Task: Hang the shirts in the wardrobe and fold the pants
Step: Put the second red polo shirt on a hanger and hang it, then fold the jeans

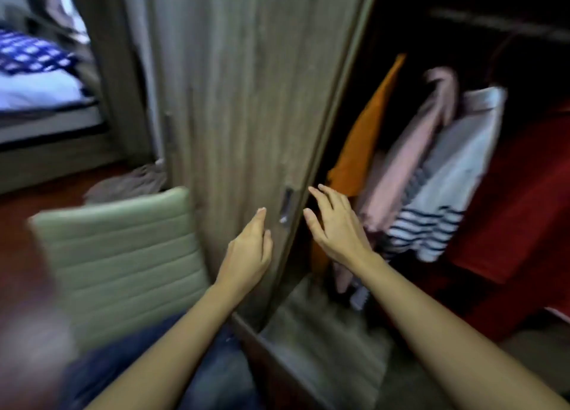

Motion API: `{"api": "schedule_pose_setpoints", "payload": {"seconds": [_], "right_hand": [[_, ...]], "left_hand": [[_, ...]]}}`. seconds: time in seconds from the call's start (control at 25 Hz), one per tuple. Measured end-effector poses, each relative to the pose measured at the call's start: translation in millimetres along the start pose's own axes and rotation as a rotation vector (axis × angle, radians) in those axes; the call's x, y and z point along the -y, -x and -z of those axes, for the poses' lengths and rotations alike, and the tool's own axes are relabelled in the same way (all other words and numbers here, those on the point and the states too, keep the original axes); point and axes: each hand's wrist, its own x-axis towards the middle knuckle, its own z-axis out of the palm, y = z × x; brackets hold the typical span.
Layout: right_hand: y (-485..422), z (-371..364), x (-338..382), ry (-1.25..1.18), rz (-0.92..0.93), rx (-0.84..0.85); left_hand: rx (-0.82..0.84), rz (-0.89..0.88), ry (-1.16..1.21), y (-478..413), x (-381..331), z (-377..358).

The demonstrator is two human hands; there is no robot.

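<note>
Head view: the left hand [249, 249] is flat, with fingers straight and close together, and holds nothing. It lies at the face of the wardrobe door [246, 101], with its fingertips just left of the recessed handle [287, 204]. The blur hides whether skin meets wood. The right hand [336, 224] is spread wide, with fingers apart and slightly bent, and also holds nothing. It sits just right of the door's free edge, in front of the dark opening, with the thumb nearest the edge.

Inside the wardrobe, beyond the right hand, the clothes hang in a row. From left to right:
- an orange garment [367, 132], nearest the door edge;
- a pink garment [410, 163], beside it;
- a striped shirt [456, 175], white above with navy bands at the hem, overlapping the pink one;
- a red garment [518, 200], at the far right.

A dark rail [493, 27] runs above them, too blurred to show hangers. The wood-grain wardrobe floor [324, 332] lies below.

A pale green padded chair back [123, 255] stands left of the door. Blue denim [200, 363] lies near, between the forearms. Whether it is loose pants or the person's own legs cannot be told.

A bed [40, 95] at far left carries a blue-and-white checked pillow [30, 52].
</note>
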Motion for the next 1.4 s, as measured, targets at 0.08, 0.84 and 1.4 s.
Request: {"api": "schedule_pose_setpoints", "payload": {"seconds": [0.08, 0.84, 1.4], "right_hand": [[16.6, -49.7, 56.1, -0.047, 0.069, 0.148], [136.7, -493.2, 312.2, -0.124, 0.637, 0.842], [149.5, -495.3, 324.9, -0.088, 0.641, 0.806]], "left_hand": [[0.001, 0.178, -0.040, 49.7, 70.7, 25.0], [-0.076, 1.550, 0.123, 402.1, 402.9, 26.5], [-0.199, 1.472, 0.720, 420.9, 405.4, 22.7]]}}
